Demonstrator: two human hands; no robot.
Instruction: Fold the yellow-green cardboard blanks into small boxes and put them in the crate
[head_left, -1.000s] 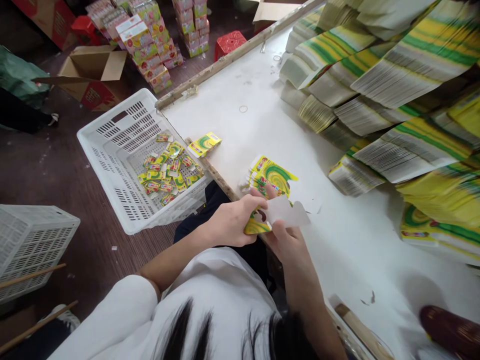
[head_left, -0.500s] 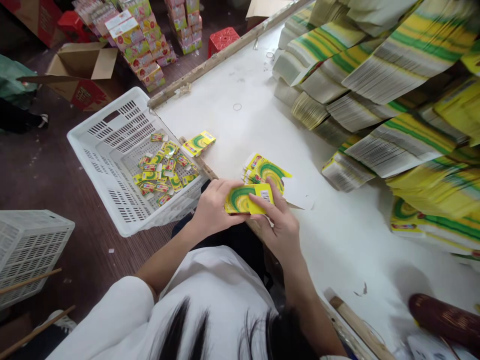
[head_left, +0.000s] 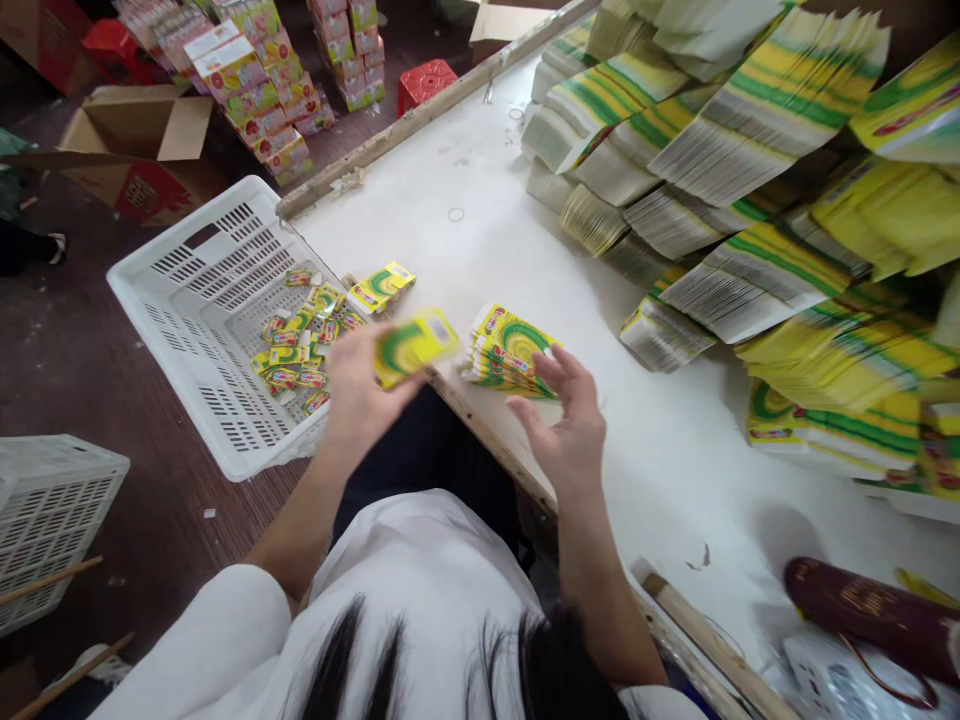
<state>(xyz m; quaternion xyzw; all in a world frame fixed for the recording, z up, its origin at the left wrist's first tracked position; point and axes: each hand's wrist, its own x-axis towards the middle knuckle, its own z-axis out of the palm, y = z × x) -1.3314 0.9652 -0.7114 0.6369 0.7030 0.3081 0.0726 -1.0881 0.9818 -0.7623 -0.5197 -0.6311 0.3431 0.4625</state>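
Note:
A yellow and green carton [head_left: 418,345], blurred by motion, is held in my left hand [head_left: 360,390] above the table's edge. My right hand [head_left: 562,410] is apart from it, thumb and fingers spread, close to the right end of a small stack of flat cartons [head_left: 514,345] on the white table [head_left: 420,225]. Another folded carton [head_left: 382,287] rests at the table's edge beside the crate. In the white plastic crate [head_left: 225,420] at the left lie several small yellow cartons [head_left: 304,340].
Large stacks of flat cartons [head_left: 757,270] cover the table's far right. A dark red cylindrical case [head_left: 870,610] lies at the lower right. On the floor are an open cardboard box [head_left: 139,150], a red stool [head_left: 426,82] and a second crate [head_left: 56,520].
My left hand has moved left and a little up with the carton. My right hand has let go of it and opened beside the flat stack. The view has shifted slightly.

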